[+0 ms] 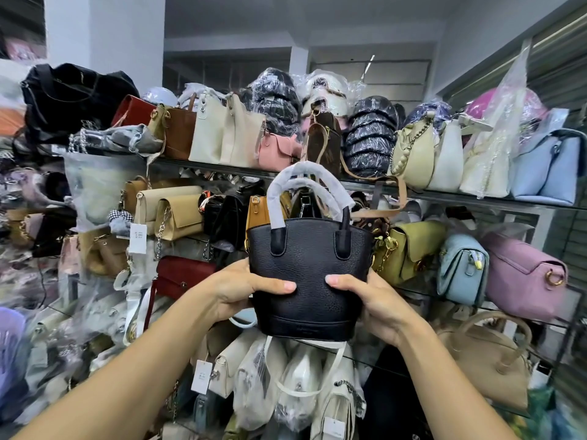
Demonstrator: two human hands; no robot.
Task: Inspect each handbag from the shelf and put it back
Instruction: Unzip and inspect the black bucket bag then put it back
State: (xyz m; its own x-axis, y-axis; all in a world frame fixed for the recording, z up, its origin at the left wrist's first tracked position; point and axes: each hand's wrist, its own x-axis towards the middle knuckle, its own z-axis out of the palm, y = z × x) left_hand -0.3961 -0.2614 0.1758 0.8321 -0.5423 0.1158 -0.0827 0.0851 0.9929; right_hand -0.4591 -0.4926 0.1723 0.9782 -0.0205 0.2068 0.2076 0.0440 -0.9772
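Observation:
A small black pebbled-leather bucket handbag (309, 268) is held upright in front of the shelves, at the centre of the view. Its two handles (309, 185) are wrapped in white foam. My left hand (244, 289) grips its left side, thumb across the front. My right hand (371, 300) grips its right side the same way. The fingers of both hands are hidden behind the bag.
Glass shelves (476, 196) packed with handbags fill the background: cream totes (222, 134), a pink bag (276, 150), light blue bags (546, 166), an olive bag (409, 249), a lilac bag (521, 274), a dark red clutch (184, 274). Plastic-wrapped white bags (286, 376) hang below.

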